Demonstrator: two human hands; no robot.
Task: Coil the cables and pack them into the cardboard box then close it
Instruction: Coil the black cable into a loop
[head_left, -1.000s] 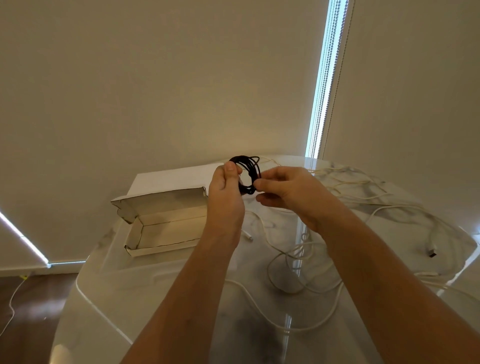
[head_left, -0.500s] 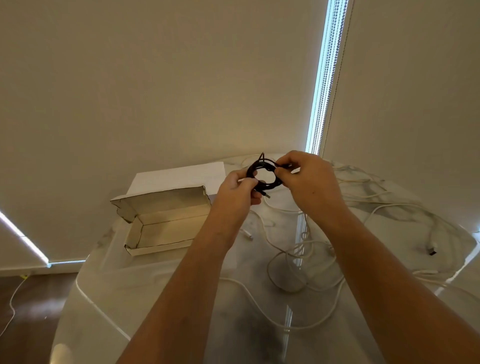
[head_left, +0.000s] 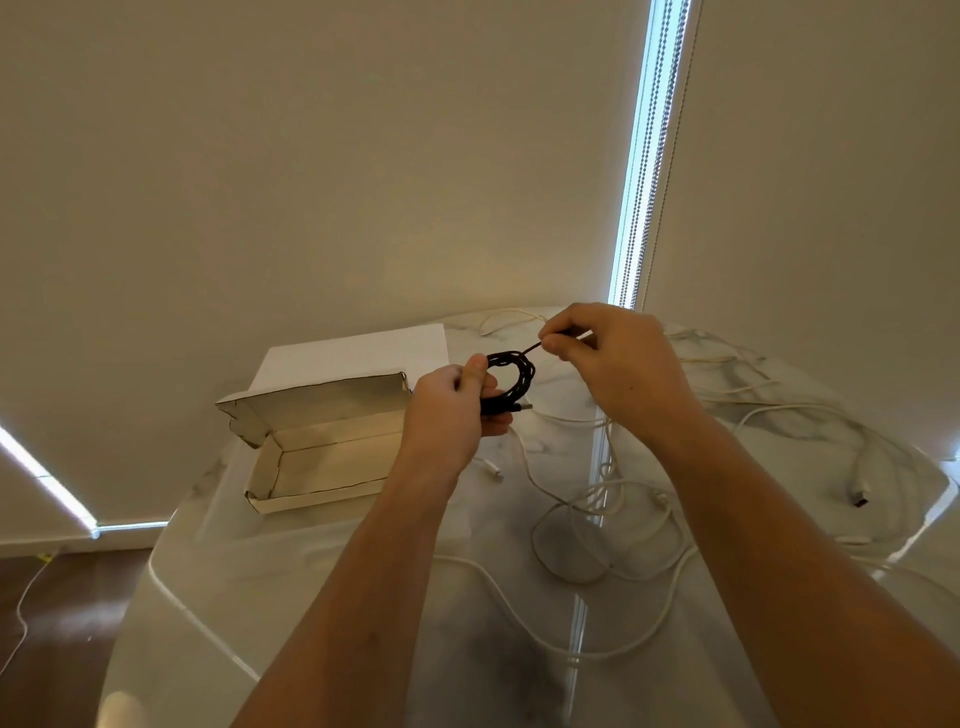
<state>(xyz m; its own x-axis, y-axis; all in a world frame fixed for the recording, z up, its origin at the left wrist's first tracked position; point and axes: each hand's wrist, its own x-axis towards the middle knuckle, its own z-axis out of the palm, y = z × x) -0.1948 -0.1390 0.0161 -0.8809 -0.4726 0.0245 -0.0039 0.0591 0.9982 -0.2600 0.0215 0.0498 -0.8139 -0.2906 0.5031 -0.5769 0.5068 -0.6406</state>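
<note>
Marble-look tabletop (head_left: 363, 597) under pale blinds, filling lower half of frame. Open cardboard box (head_left: 322, 457) at centre-left, lid flap raised, interior bare. Black cable (head_left: 511, 382) held above table at centre, wound into 1 small coil. Left hand (head_left: 447, 415) curled round coil's left side, thumb pressed on top of the loops. Right hand (head_left: 608, 364) just right of it, thumb and forefinger pinching the free tail, drawn taut. White cables (head_left: 613, 525) loose and tangled across right half of table, none coiled. Likely handling: light, limp, braided sheath probably grippy but springy; loops apt to splay if thumb lifts. Best hold: across the bundled strands, not the plug. Tail probably needs wrapping or tucking before boxing.
</note>
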